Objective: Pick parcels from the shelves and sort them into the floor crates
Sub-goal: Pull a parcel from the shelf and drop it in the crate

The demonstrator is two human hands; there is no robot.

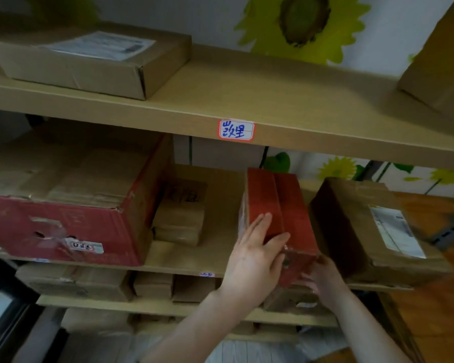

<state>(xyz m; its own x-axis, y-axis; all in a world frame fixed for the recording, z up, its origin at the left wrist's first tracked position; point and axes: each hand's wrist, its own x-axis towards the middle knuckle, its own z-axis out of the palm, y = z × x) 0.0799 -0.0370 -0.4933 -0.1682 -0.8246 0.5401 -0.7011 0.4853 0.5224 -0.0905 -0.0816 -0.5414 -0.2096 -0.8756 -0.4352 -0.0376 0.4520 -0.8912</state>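
A narrow red box [286,205] stands on the middle shelf [215,247], its near end over the shelf's front edge. My left hand [254,255] lies on its left side and top, fingers spread, thumb across the near end. My right hand [325,279] cups the box's lower right corner from below. Both hands grip it. No floor crate is in view.
A large red-and-brown carton [63,205] fills the shelf's left, a small stack of brown parcels [180,213] behind it. A brown labelled parcel [372,224] sits close right of the red box. The top shelf holds a flat labelled box [89,61]. Lower shelves carry several brown parcels.
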